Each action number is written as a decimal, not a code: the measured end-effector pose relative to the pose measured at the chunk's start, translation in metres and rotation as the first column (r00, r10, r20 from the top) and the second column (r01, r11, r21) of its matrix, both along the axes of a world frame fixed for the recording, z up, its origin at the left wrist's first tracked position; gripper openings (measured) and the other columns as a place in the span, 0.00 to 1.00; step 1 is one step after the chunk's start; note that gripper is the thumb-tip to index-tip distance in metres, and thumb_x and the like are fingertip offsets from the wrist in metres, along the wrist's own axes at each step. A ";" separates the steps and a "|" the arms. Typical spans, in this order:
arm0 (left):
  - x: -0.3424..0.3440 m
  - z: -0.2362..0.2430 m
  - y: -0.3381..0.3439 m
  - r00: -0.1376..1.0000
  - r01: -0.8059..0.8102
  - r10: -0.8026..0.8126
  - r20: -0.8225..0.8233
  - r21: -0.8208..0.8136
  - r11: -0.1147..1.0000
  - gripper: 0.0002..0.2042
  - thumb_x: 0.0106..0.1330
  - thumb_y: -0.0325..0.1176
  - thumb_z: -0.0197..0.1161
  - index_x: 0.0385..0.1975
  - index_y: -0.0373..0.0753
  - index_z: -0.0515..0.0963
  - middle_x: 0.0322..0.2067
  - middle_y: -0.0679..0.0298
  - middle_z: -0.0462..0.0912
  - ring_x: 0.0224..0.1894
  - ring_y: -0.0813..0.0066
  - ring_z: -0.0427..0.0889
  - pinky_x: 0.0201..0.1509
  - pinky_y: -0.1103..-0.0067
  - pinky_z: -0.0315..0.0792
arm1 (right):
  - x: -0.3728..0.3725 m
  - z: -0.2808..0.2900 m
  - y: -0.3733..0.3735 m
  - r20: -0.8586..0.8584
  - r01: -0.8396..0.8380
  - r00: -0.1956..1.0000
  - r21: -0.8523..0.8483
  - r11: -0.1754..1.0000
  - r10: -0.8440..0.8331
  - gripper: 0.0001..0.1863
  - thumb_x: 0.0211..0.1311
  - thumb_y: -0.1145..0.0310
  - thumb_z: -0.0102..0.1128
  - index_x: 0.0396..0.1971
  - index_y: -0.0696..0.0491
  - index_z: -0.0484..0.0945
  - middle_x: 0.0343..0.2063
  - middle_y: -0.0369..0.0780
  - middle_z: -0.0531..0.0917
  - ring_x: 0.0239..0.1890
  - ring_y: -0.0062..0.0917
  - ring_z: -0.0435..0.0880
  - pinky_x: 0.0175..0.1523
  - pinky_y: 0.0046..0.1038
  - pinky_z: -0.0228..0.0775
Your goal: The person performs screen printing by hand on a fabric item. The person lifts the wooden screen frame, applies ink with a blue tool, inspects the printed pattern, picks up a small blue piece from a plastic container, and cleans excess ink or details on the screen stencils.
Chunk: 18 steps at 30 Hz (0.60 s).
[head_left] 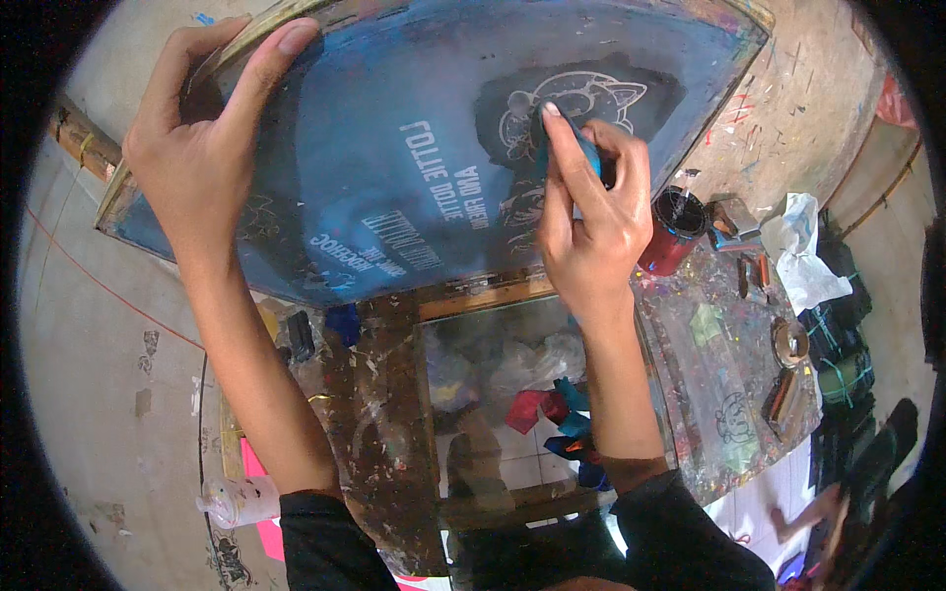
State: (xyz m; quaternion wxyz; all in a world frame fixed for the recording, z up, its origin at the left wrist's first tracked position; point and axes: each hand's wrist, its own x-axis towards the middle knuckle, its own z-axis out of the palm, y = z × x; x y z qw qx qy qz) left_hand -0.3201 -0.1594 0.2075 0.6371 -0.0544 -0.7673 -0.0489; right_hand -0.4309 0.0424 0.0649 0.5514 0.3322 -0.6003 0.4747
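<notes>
A wood-framed printing screen point(414, 59) with blue mesh stands tilted up in front of me, with pale mirrored lettering and a cartoon figure outline on a dark patch. My left hand point(202, 138) grips its upper left frame edge, thumb and fingers wrapped over the wood. My right hand point(591, 217) pinches a small blue cloth wad point(587, 143) and presses it against the mesh beside the cartoon outline. Both forearms rise from black sleeves at the bottom.
Below the screen stands a paint-spattered work table point(384, 433) with a glass pane showing coloured rags underneath. A red cup point(674, 232), crumpled white cloth point(803, 251), tape roll point(789, 341) and small tools lie on the right. A white bottle point(236, 499) sits on the concrete floor.
</notes>
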 end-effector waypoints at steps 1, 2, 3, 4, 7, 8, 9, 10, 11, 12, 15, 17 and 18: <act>0.001 0.000 -0.001 0.999 -0.031 0.030 0.040 0.023 0.999 0.15 0.60 0.38 0.76 0.40 0.36 0.85 0.34 0.69 0.86 0.37 0.84 0.80 0.44 0.85 0.73 | 0.001 0.001 0.001 -0.001 0.001 1.000 0.000 1.000 -0.001 0.25 0.51 0.87 0.63 0.50 0.52 0.86 0.38 0.46 0.78 0.39 0.33 0.81 0.43 0.29 0.75; 0.001 0.000 -0.001 0.999 -0.033 0.032 0.041 0.023 0.999 0.15 0.60 0.38 0.76 0.40 0.36 0.85 0.34 0.69 0.86 0.37 0.84 0.80 0.44 0.85 0.73 | 0.003 0.003 0.001 0.014 -0.011 1.000 0.013 1.000 0.011 0.25 0.50 0.87 0.63 0.50 0.52 0.86 0.38 0.46 0.79 0.39 0.33 0.80 0.43 0.29 0.75; -0.001 0.000 0.000 0.999 -0.050 0.049 0.022 0.035 0.998 0.15 0.60 0.38 0.76 0.40 0.36 0.85 0.34 0.69 0.86 0.37 0.84 0.80 0.44 0.85 0.73 | 0.004 0.004 0.002 0.029 -0.023 0.999 0.025 0.999 0.022 0.25 0.50 0.87 0.63 0.50 0.51 0.86 0.38 0.46 0.79 0.38 0.33 0.80 0.42 0.28 0.74; -0.001 0.000 0.000 0.998 -0.066 0.066 0.003 0.048 0.997 0.15 0.60 0.38 0.76 0.40 0.36 0.85 0.34 0.69 0.86 0.36 0.84 0.79 0.44 0.85 0.73 | 0.005 0.003 0.002 0.029 -0.025 0.999 0.025 0.999 0.025 0.25 0.50 0.87 0.63 0.50 0.51 0.86 0.38 0.46 0.79 0.38 0.33 0.80 0.42 0.28 0.74; 0.000 -0.001 0.000 0.999 -0.021 0.019 0.033 0.040 0.999 0.14 0.60 0.38 0.76 0.40 0.36 0.85 0.34 0.70 0.85 0.37 0.85 0.79 0.44 0.85 0.73 | 0.004 0.004 0.004 0.027 -0.020 0.999 0.011 1.000 0.020 0.25 0.50 0.86 0.63 0.49 0.51 0.86 0.38 0.46 0.78 0.38 0.32 0.80 0.41 0.28 0.74; 0.000 -0.001 0.000 0.999 -0.020 0.019 0.034 0.040 0.999 0.14 0.60 0.38 0.76 0.40 0.36 0.85 0.34 0.70 0.85 0.37 0.85 0.79 0.44 0.85 0.73 | 0.003 0.004 0.003 0.028 -0.020 0.999 0.019 1.000 0.020 0.25 0.50 0.86 0.63 0.49 0.51 0.86 0.38 0.46 0.78 0.38 0.32 0.80 0.41 0.28 0.74; 0.000 0.000 0.001 0.999 -0.018 0.016 0.039 0.037 0.999 0.14 0.59 0.38 0.76 0.39 0.36 0.85 0.34 0.70 0.85 0.37 0.85 0.79 0.44 0.85 0.73 | 0.002 0.004 0.003 0.029 -0.020 0.999 0.027 0.999 0.019 0.25 0.50 0.86 0.63 0.49 0.51 0.86 0.38 0.46 0.78 0.38 0.32 0.80 0.41 0.28 0.74; 0.000 0.000 0.001 0.999 -0.016 0.014 0.045 0.035 0.999 0.14 0.59 0.38 0.76 0.39 0.36 0.85 0.34 0.70 0.85 0.37 0.85 0.79 0.44 0.85 0.73 | 0.003 0.004 0.004 0.029 -0.020 0.999 0.027 0.999 0.019 0.25 0.50 0.86 0.63 0.49 0.51 0.86 0.38 0.46 0.78 0.38 0.32 0.80 0.41 0.28 0.74; 0.000 0.000 0.001 0.999 -0.016 0.015 0.045 0.034 0.999 0.14 0.59 0.38 0.76 0.39 0.36 0.85 0.34 0.70 0.85 0.37 0.85 0.79 0.44 0.85 0.73 | 0.005 0.006 0.005 0.035 -0.019 0.999 0.034 0.999 0.018 0.25 0.50 0.86 0.63 0.49 0.51 0.86 0.38 0.46 0.78 0.38 0.32 0.80 0.41 0.28 0.73; -0.001 0.001 0.001 1.000 -0.007 0.007 0.013 0.010 1.000 0.14 0.58 0.39 0.77 0.37 0.36 0.84 0.31 0.69 0.86 0.35 0.85 0.80 0.41 0.85 0.73 | 0.005 0.007 0.005 0.041 -0.018 0.999 0.042 0.999 0.017 0.25 0.50 0.86 0.63 0.49 0.51 0.86 0.38 0.46 0.78 0.38 0.32 0.80 0.40 0.28 0.73; -0.003 0.002 0.001 1.000 0.006 -0.006 -0.025 -0.032 0.999 0.14 0.57 0.39 0.78 0.35 0.36 0.84 0.28 0.67 0.87 0.32 0.84 0.82 0.38 0.85 0.74 | 0.001 0.006 0.001 0.005 -0.029 1.000 0.007 1.000 0.029 0.25 0.50 0.86 0.63 0.49 0.51 0.86 0.38 0.46 0.78 0.37 0.31 0.80 0.40 0.28 0.73; -0.002 0.001 0.001 1.000 0.007 -0.009 -0.030 -0.050 0.999 0.14 0.57 0.39 0.78 0.34 0.36 0.84 0.29 0.67 0.87 0.32 0.84 0.82 0.38 0.85 0.74 | 0.006 0.007 0.004 0.044 -0.034 0.999 0.026 0.999 0.032 0.25 0.50 0.87 0.63 0.49 0.51 0.86 0.38 0.46 0.78 0.38 0.32 0.80 0.41 0.28 0.73; -0.002 0.001 0.002 1.000 -0.002 0.001 -0.025 -0.039 0.999 0.14 0.57 0.40 0.78 0.34 0.36 0.84 0.29 0.67 0.87 0.32 0.84 0.82 0.38 0.85 0.74 | 0.008 0.007 0.004 0.083 -0.039 0.996 0.044 0.998 0.036 0.25 0.50 0.87 0.63 0.49 0.52 0.86 0.38 0.46 0.78 0.38 0.32 0.80 0.41 0.28 0.73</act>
